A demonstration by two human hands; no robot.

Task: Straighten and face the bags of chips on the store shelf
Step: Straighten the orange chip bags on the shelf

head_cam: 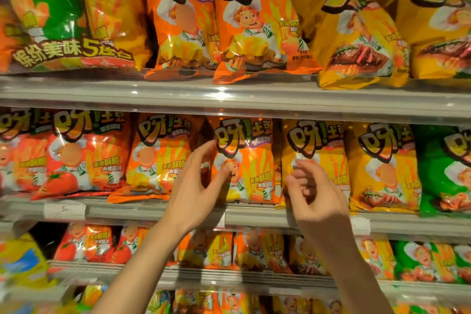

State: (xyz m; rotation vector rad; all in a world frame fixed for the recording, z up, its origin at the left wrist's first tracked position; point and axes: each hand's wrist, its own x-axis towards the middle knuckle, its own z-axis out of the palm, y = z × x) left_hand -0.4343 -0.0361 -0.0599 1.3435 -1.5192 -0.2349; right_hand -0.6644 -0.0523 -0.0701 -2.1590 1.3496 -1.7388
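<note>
orange bag (244, 160) upright at frame centre on the middle shelf (254, 214), yellow bag (316, 160) just right of it. left hand (193, 194) spread wide, fingertips at the orange bag's left edge, gripping nothing. right hand (316, 199) loosely curled, empty, before the yellow bag.

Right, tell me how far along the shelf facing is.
Done: the middle shelf's red tomato bag and yellow steak bag stand upright, fronts out. In hand: both hands flank the orange bag, left hand at its left edge, right hand beside it; neither plainly grips. Left: the top shelf's orange bag leans and overhangs the shelf lip.
</note>
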